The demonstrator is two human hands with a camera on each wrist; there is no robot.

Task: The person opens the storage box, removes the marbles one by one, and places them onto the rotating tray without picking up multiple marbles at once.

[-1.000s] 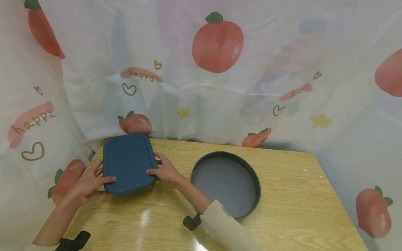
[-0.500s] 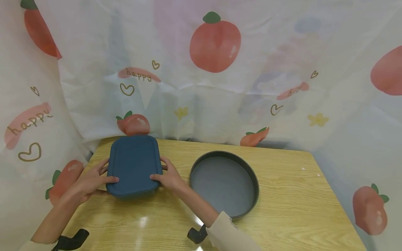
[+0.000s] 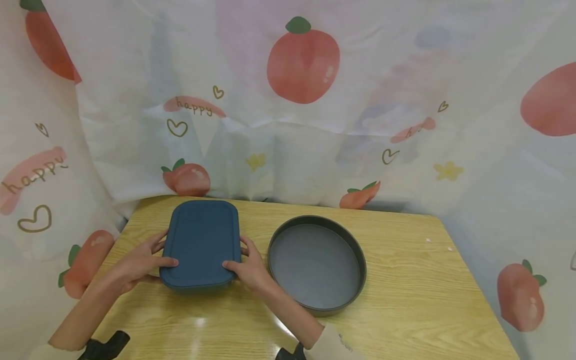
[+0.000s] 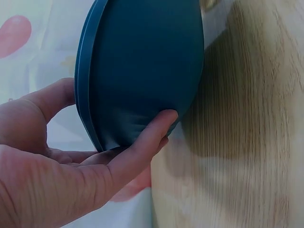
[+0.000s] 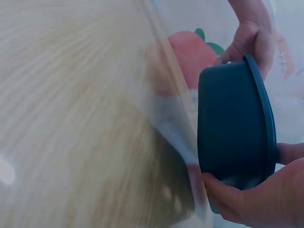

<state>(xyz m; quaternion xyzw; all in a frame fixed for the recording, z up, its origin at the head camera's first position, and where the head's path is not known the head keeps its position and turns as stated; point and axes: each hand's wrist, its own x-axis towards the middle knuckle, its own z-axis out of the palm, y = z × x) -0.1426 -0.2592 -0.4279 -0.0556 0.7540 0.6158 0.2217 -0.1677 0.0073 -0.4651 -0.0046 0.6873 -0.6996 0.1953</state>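
A dark blue rectangular food container with a flat lid (image 3: pixel 201 245) is held between both hands over the left part of the table. My left hand (image 3: pixel 139 265) grips its left side, thumb on the lid's edge and fingers along the side wall, as the left wrist view of the container wall (image 4: pixel 147 61) shows. On the opposite side my right hand (image 3: pixel 252 267) pinches the lid's rim from above with the thumb, fingers against the wall below. A shadow on the wood in both wrist views suggests the container is off the table. Its inside is hidden.
A round dark grey pan (image 3: pixel 317 265) stands on the wooden table (image 3: pixel 405 280), just right of the right hand, with the right forearm passing its near left edge. A white printed curtain (image 3: pixel 252 100) hangs behind and at the sides. Small white scraps (image 3: pixel 428 240) lie at the right.
Both hands have carried the container rightward and slightly nearer, and it has turned a little straighter. The pan shifts only slightly in view, along with the background.
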